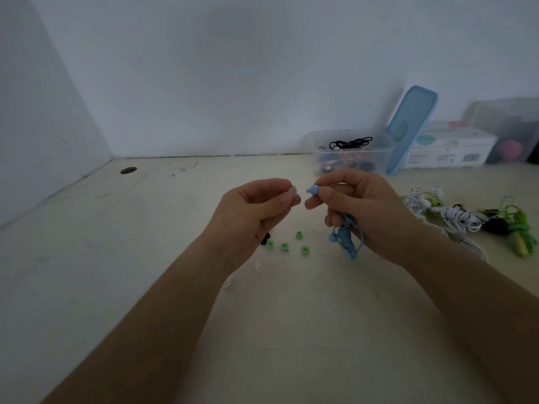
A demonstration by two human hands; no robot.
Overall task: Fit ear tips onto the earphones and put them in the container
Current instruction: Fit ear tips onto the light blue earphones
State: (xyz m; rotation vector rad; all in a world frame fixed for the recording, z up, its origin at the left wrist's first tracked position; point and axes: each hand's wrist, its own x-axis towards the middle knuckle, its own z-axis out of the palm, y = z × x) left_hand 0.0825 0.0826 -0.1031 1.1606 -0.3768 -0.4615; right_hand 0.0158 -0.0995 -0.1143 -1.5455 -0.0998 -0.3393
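Observation:
My left hand pinches a small clear ear tip between thumb and fingertips, above the table. My right hand grips a blue earphone whose bare nozzle points left at the tip, a small gap between them. The blue cable bundle with the second earbud hangs below my right palm. The clear container stands at the back, holding black and other earphones.
Several green ear tips, a black one and white ones lie on the table below my hands. White, green and black earphone bundles lie at the right. A blue lid leans beside the container, with boxes behind.

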